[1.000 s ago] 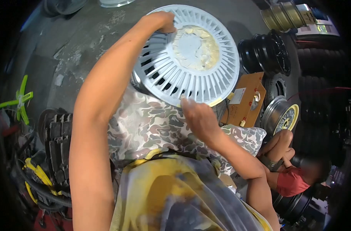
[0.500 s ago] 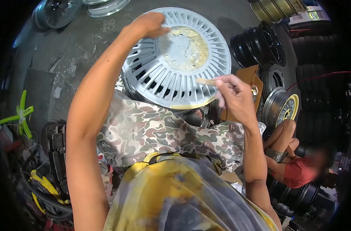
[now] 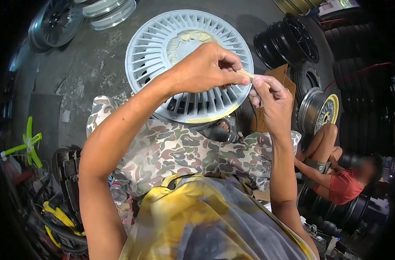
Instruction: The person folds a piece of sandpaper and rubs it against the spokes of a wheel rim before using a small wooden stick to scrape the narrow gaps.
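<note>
My left hand [image 3: 208, 67] is closed, reaching across in front of the wheel. Between its thumb and fingers it pinches one end of a short cream strip [image 3: 246, 74] that looks like masking tape. The other end is pinched by my right hand [image 3: 272, 96], whose fingertips nearly meet those of the left. Below both hands lies a pale grey wheel [image 3: 141, 43] with many narrow spokes. Wrinkled cream masking tape [image 3: 195, 35] covers part of its centre, which my left hand partly hides. More yellowish tape [image 3: 210, 116] follows the near rim edge.
A black wheel [image 3: 286, 41] and a cardboard box [image 3: 260, 119] stand to the right. Beyond them are a tire [image 3: 308, 82] and a yellow-rimmed wheel [image 3: 318, 110]. A person in a red shirt [image 3: 344, 186] sits at right. A green fan-like object [image 3: 30, 143] is at left.
My left hand has moved right and nearer, from the wheel's far side to the strip in my right hand. The strip is now pinched by both hands.
</note>
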